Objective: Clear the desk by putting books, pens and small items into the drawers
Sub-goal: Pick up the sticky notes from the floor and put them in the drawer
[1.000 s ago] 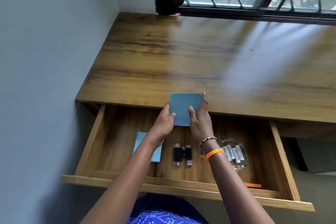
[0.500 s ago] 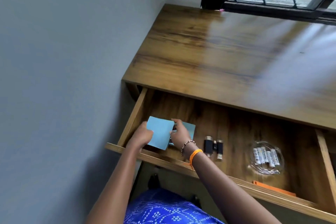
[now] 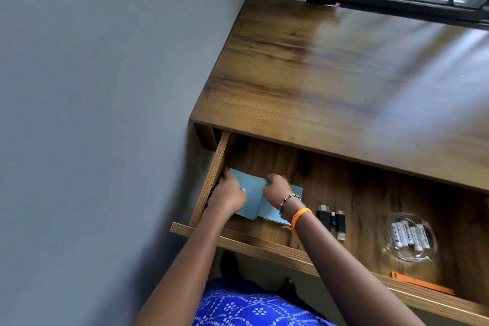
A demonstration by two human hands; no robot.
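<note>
Gripping a blue pad [image 3: 251, 194], apparently, both hands' curled fingers [image 3: 272, 180] crowd the drawer's left wall [image 3: 211, 180].

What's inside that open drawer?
In the drawer: two blue notepads under both hands, left hand and right hand, black USB sticks, a clear dish of batteries, an orange strip. The rear, under the desk, is hidden.

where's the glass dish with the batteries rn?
Head view: the glass dish sits inside the open drawer toward its right side, right of the black USB sticks and behind the orange strip.
</note>
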